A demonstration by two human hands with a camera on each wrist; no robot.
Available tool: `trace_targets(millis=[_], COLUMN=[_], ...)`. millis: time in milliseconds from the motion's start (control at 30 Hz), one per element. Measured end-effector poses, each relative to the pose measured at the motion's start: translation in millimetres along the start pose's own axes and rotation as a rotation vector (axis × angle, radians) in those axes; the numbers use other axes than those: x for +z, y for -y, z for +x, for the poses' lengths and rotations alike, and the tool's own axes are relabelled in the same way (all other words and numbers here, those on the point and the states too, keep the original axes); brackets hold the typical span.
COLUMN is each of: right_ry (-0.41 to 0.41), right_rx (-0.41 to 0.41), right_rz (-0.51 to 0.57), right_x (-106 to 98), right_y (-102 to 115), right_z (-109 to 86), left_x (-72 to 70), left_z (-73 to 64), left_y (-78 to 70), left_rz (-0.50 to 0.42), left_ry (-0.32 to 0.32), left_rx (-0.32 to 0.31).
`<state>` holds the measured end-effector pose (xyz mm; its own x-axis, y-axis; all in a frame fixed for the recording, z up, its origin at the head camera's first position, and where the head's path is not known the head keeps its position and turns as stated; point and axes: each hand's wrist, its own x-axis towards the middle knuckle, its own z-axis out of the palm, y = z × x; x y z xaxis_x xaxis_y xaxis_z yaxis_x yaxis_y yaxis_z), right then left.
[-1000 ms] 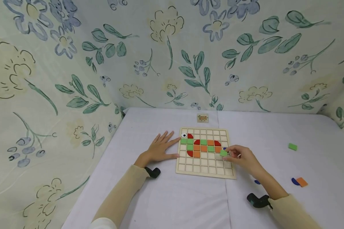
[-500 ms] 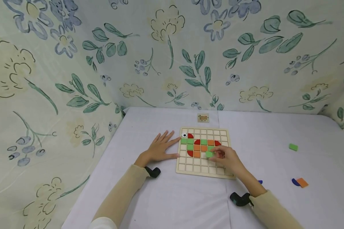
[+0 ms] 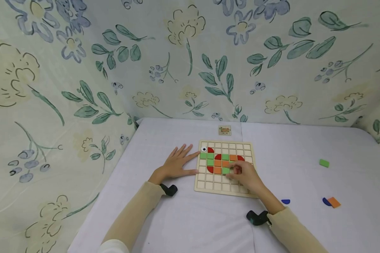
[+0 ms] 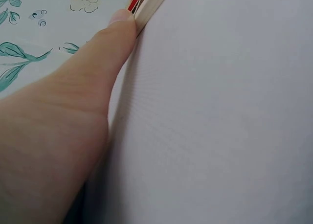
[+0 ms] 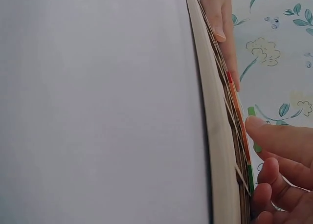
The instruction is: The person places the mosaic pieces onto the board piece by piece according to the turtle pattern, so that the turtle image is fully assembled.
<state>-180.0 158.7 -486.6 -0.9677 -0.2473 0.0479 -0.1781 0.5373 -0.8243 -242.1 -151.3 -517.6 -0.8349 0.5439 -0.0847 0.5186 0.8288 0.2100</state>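
A wooden grid board (image 3: 209, 186) lies on the table, with green, orange and red tiles and a white eye tile (image 3: 204, 149) set in its cells. My right hand (image 3: 245, 174) is over the board's middle, pinching a green tile (image 3: 226, 171) between thumb and fingertips beside an orange tile (image 3: 217, 170). In the right wrist view that green tile (image 5: 252, 110) stands out between thumb and finger, above the row of set tiles. My left hand (image 3: 177, 164) lies with spread fingers at the board's left edge; its thumb (image 4: 120, 31) touches the edge in the left wrist view.
A small picture card (image 3: 225, 130) lies behind the board. To the right are a loose green tile (image 3: 324, 163), an orange tile (image 3: 334, 202) against a blue half-round tile (image 3: 327, 201), and another blue piece (image 3: 285, 201). A floral cloth (image 3: 190, 70) hangs behind the table.
My right hand has moved left across the board with the green tile, from the right edge to beside the lower orange tile. The left hand has stayed in place.
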Motion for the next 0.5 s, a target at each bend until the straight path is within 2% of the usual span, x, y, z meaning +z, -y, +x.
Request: trace_targets(millis=[500], right_ry=[0.003], right_rx=[0.019], right_rz=[0.005], right_x=[1.4], right_y=[-2.9], right_z=[2.2], left_x=[-2.0], left_z=[-0.3], left_y=[-2.0], left_rz=[-0.004], left_ry=[0.0], left_rx=[0.004])
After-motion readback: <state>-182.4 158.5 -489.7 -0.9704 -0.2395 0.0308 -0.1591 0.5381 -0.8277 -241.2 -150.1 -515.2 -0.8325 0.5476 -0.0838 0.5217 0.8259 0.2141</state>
